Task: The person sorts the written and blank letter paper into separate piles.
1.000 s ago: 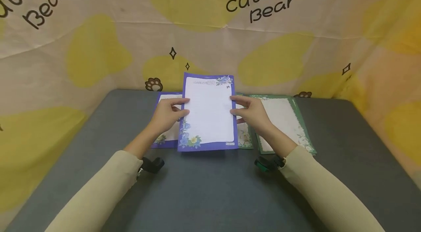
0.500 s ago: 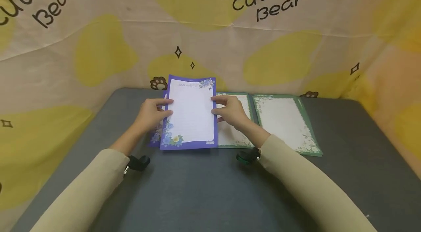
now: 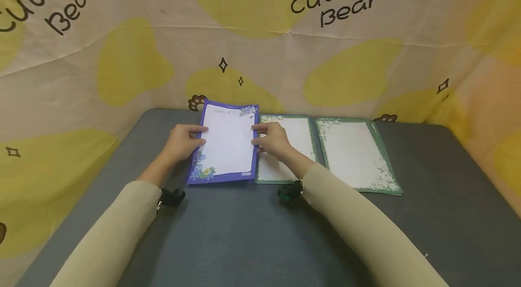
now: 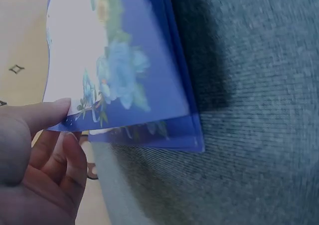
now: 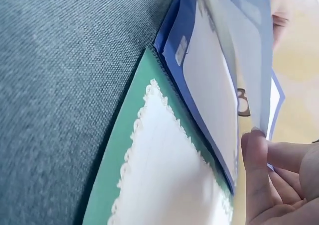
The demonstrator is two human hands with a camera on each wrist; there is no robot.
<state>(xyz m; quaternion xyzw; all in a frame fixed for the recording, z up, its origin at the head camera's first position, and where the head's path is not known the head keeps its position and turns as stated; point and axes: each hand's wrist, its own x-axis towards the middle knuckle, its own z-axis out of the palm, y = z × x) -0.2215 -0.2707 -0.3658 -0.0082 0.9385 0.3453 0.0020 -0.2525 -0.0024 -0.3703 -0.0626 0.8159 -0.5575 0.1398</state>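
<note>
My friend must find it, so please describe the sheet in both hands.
Find the grey table, far side. Left of centre is the sheet: purple border, blue flowers. Left hand and right hand hold it, unlike green sheets beside and purple paper beneath.

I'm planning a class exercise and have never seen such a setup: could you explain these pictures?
There is no machine, just a person working barehanded. The wide pictures come from a camera worn on the head; the close-ups come from one on each wrist. The left hand and right hand pinch purple-bordered paper at opposite edges, above more purple-bordered sheets. To their right on the grey table lie a green-bordered page and, beyond it, a green-bordered pile.
</note>
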